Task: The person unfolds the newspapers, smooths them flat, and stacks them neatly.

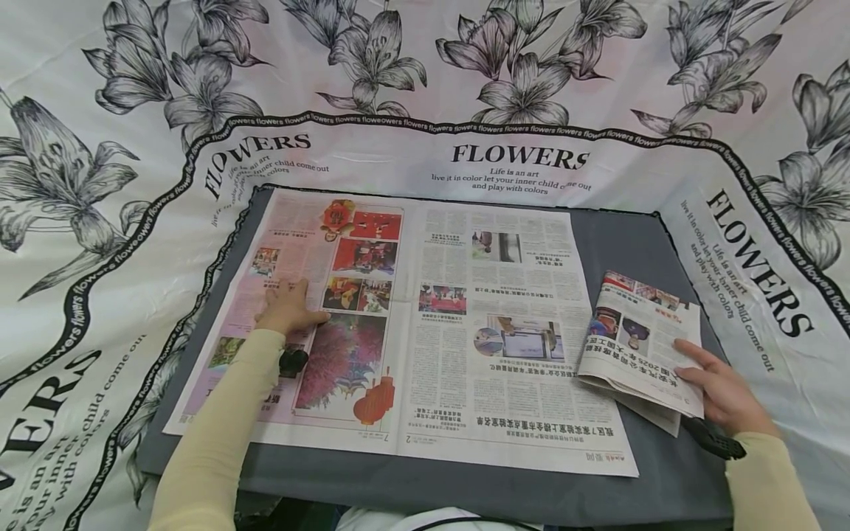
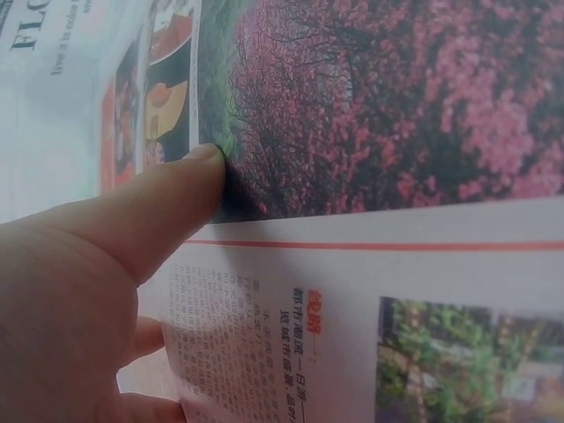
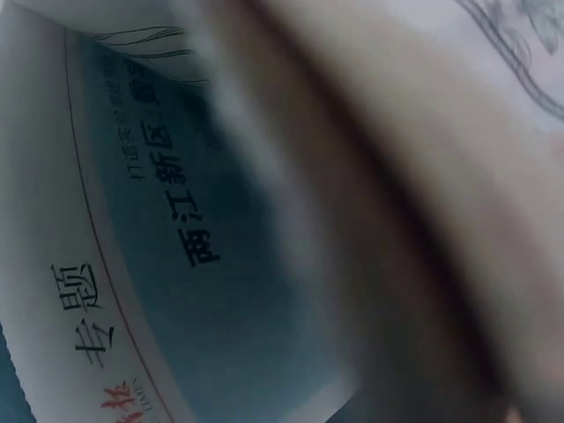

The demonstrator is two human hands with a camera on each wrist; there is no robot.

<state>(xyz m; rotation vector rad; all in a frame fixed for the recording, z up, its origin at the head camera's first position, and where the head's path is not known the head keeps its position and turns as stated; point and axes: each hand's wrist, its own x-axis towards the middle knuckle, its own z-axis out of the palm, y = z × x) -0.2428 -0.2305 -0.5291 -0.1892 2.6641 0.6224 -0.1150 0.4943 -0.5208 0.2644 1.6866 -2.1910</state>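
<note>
An opened newspaper sheet [image 1: 438,413] lies spread on the grey table, its colour-photo page on the left and its mostly text page on the right. My left hand [image 1: 287,306] rests on the left page with fingers spread, the thumb touching the large pink-blossom photo [image 2: 397,97]. At the right, my right hand [image 1: 724,391] holds a folded newspaper [image 1: 637,339] by its right edge, fingers on top and the thumb hidden. This folded paper overlaps the spread sheet's right edge. Up close in the right wrist view, its printed underside [image 3: 97,308] shows, with blurred shapes covering much of the frame.
The grey tabletop [image 1: 624,243] shows along the right side and the front edge. White cloth [image 1: 385,162] with flower drawings and lettering rises around the back and sides. A white object [image 1: 425,518] and a dark cable sit below the front edge.
</note>
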